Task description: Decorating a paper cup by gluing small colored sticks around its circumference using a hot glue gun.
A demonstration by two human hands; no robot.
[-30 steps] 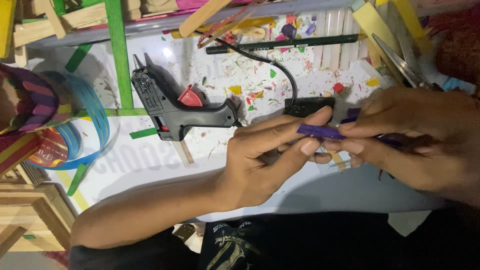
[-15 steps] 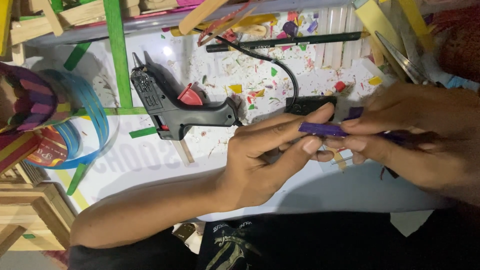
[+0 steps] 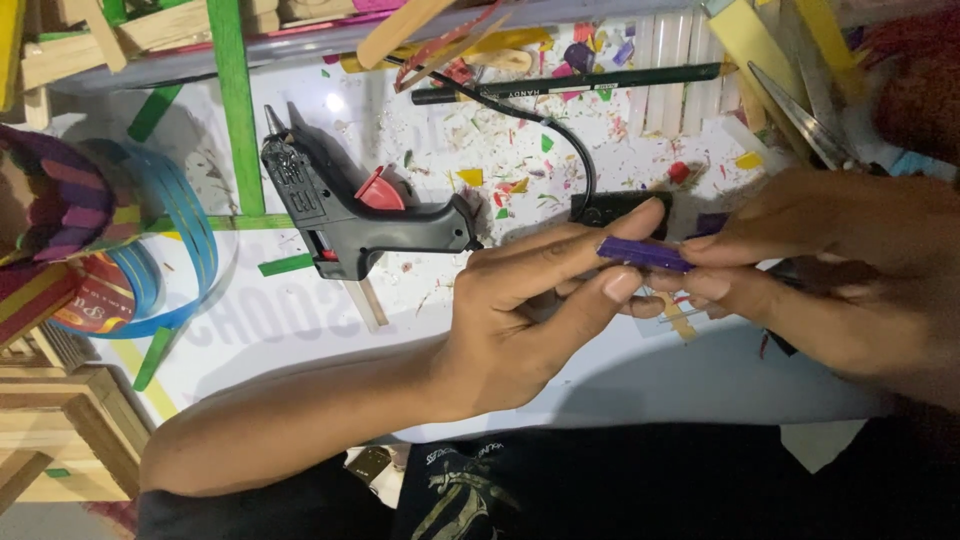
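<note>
The black glue gun [image 3: 350,215] lies on the desk [image 3: 300,340] just left of the left hand [image 3: 520,320]. That hand's fingers are pinched together on the left end of a purple stick [image 3: 645,253]; the right hand [image 3: 830,270] grips the other end, fingers closed on it
</note>
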